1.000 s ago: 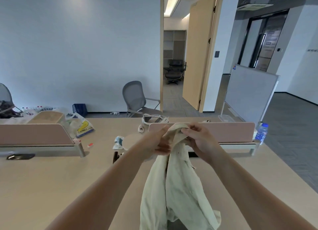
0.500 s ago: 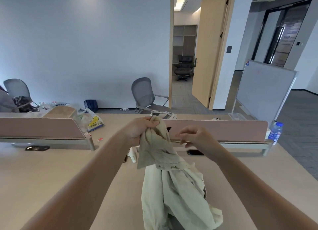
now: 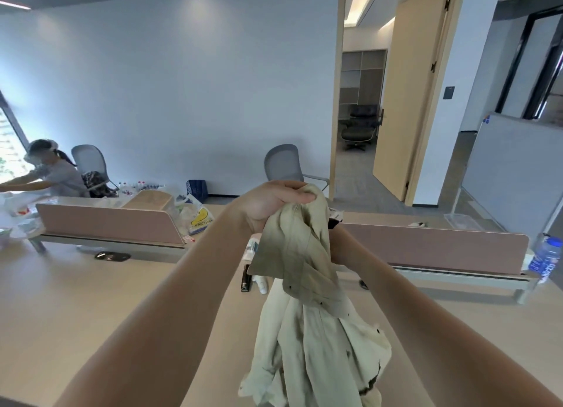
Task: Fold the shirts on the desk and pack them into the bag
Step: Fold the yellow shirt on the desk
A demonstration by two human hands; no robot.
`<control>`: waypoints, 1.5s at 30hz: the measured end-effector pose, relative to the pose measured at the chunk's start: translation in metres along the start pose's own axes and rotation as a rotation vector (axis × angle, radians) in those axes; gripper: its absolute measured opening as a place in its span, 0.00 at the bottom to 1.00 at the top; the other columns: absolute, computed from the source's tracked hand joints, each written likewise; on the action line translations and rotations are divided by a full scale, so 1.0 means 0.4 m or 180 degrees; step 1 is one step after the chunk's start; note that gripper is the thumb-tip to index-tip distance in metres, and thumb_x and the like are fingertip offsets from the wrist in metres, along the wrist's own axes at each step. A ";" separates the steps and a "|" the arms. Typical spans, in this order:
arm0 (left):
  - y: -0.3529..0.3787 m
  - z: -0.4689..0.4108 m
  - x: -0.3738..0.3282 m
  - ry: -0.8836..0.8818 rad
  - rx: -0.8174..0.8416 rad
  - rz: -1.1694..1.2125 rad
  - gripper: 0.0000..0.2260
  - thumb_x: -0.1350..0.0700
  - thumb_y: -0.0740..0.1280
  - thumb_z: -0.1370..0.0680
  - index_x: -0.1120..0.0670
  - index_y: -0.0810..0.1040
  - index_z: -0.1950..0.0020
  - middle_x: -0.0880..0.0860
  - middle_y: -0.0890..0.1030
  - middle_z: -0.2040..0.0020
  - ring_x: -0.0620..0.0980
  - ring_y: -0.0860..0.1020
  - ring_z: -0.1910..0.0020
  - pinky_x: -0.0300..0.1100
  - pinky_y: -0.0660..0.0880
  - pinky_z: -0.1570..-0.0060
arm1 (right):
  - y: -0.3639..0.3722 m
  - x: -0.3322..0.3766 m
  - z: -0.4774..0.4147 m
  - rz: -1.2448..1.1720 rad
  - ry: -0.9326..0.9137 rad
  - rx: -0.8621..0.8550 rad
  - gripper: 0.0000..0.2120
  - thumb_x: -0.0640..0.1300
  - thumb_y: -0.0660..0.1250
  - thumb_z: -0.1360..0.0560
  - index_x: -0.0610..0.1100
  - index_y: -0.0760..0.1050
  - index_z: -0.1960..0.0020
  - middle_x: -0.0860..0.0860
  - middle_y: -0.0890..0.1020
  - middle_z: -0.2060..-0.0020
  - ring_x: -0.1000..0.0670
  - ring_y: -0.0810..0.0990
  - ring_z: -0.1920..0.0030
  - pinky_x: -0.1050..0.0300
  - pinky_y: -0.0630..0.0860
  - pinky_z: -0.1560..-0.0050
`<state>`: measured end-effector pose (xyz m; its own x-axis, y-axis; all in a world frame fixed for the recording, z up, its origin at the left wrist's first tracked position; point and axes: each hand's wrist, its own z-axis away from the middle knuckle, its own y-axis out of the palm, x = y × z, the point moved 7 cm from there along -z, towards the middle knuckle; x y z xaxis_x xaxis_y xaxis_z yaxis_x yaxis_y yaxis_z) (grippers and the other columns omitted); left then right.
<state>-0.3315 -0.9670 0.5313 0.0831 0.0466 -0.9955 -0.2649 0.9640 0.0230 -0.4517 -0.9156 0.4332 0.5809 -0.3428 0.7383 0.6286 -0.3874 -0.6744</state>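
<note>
Shirt (image 3: pixel 304 285), pale khaki and crumpled, hangs in the middle of my view above the desk (image 3: pixel 91 315). The left hand (image 3: pixel 271 205) is raised, with fingers and thumb curled tight round a bunch of cloth at the shirt's top. From there the fabric drops in loose folds to a heap at the bottom edge; I cannot tell whether that heap touches the desk. The right hand (image 3: pixel 336 244) reaches in behind the hanging cloth and is mostly covered by it, so I cannot tell whether it grasps anything. Behind the shirt a pink divider (image 3: pixel 112 224) runs across the desk, with a plastic bag with a yellow print (image 3: pixel 199 218) just past it. A water bottle (image 3: pixel 545 260) stands at the far right, and a grey chair (image 3: pixel 283 166) sits by the wall.
</note>
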 end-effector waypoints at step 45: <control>-0.120 -0.064 0.129 0.0074 -0.1360 -0.2416 0.04 0.60 0.67 0.23 0.61 0.79 0.54 0.53 0.77 0.60 0.50 0.73 0.61 0.41 0.66 0.65 | -0.483 -0.159 0.204 -0.0711 0.0529 -0.2400 0.07 0.46 0.70 0.27 0.44 0.76 0.57 0.49 0.80 0.64 0.48 0.76 0.63 0.55 0.69 0.64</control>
<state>-0.3389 -1.0174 0.4765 0.3649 -0.5786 -0.7295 -0.4839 0.5515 -0.6795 -0.5680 -0.7492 0.5157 0.3607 -0.2889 0.8868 0.1677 -0.9152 -0.3664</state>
